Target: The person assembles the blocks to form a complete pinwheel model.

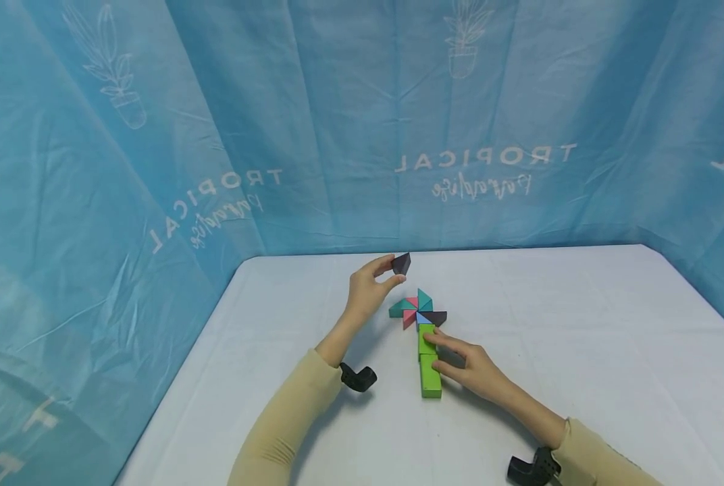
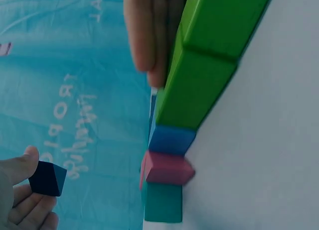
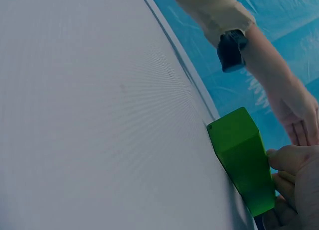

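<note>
My left hand (image 1: pixel 367 290) is raised above the far part of the table and pinches a dark triangular block (image 1: pixel 402 263) between thumb and fingers. My right hand (image 1: pixel 477 368) lies beside two green rectangular blocks, the far one (image 1: pixel 427 343) and the near one (image 1: pixel 431 379), set end to end. Its fairly straight fingers and thumb touch their right side. Beyond them is a pinwheel of triangular blocks: teal (image 1: pixel 425 300), pink (image 1: pixel 408 317), blue (image 1: pixel 423 318) and dark (image 1: pixel 436 316). In the left wrist view, the green blocks (image 2: pixel 199 83) adjoin the blue one (image 2: pixel 172 139).
A white cloth (image 1: pixel 581 337) covers the table. Blue printed curtains (image 1: pixel 338 135) hang behind it and at its sides. Black cameras sit at the left wrist (image 1: pixel 358 378) and right wrist (image 1: pixel 533 467).
</note>
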The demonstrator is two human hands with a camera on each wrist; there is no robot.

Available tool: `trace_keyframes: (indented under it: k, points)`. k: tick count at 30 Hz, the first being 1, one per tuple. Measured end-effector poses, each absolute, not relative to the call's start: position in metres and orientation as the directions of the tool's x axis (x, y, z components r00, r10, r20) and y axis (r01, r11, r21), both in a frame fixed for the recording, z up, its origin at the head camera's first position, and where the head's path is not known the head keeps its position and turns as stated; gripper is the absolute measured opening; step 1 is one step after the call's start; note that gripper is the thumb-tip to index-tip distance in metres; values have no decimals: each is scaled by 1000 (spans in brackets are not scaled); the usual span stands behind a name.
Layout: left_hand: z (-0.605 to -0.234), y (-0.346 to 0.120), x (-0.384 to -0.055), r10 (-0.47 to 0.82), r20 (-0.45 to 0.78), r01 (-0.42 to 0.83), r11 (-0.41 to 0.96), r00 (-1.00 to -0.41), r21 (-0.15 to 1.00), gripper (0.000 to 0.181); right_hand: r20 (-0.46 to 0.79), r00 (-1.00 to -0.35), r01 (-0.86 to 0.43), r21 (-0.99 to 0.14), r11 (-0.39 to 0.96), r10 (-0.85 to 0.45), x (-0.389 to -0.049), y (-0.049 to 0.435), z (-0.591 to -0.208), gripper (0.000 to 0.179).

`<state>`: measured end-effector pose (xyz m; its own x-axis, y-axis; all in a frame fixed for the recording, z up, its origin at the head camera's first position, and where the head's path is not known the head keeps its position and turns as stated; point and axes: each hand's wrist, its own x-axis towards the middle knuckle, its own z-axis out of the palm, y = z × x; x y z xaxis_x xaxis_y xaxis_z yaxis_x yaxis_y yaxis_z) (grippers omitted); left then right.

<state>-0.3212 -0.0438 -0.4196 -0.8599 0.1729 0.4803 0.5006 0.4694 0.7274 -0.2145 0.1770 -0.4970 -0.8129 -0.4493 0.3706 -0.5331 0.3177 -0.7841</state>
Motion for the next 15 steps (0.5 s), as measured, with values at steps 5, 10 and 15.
trace_keyframes:
  k: [5, 10, 15]
  points:
    - [-420, -42, -298, 171, 452, 477, 453, -875, 753, 51, 383, -809, -544, -776, 320, -446, -210, 176, -491, 45]
    - [-422, -41, -281, 189, 443, 479, 449, -876, 755, 51, 395, -803, -551, -778, 303, -447, -216, 177, -501, 46]
    - [-429, -40, -266, 174, 435, 466, 431, -883, 773, 51, 391, -808, -547, -776, 314, -441, -216, 176, -501, 45]
